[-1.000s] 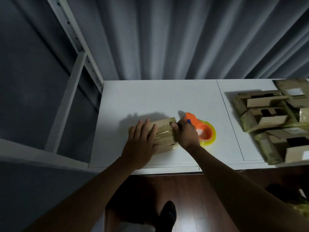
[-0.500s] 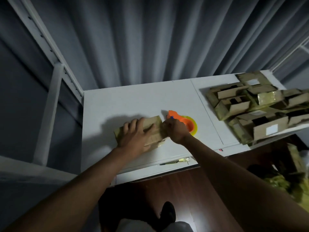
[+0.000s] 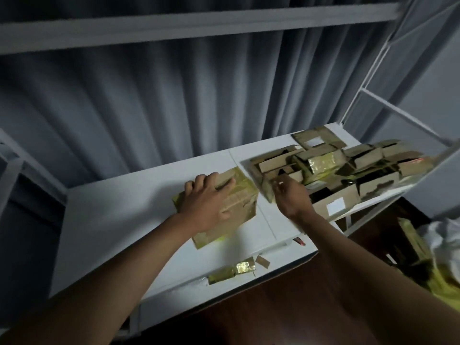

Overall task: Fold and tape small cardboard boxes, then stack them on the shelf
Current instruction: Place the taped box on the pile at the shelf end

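A taped cardboard box (image 3: 239, 205) with yellowish tape sits at the middle of the white table (image 3: 112, 220). My left hand (image 3: 206, 202) lies on top of it, fingers bent over its far edge and thumb along the near side. My right hand (image 3: 288, 195) hovers to the right, at the near-left corner of a pile of small cardboard boxes (image 3: 323, 165). Its fingers are loosely curled and blurred, with nothing visible in them. The orange tape dispenser is out of sight.
Yellow tape scraps (image 3: 234, 270) and a cardboard bit (image 3: 262, 261) lie at the table's front edge. A white shelf frame (image 3: 388, 110) rises at the right and a shelf beam (image 3: 199, 23) crosses overhead. More boxes and a white bag (image 3: 443, 240) sit on the floor.
The view swung to the right. The box under my left hand moved right toward the pile. My right hand left the box end and reached to the pile; the dispenser dropped out of sight.
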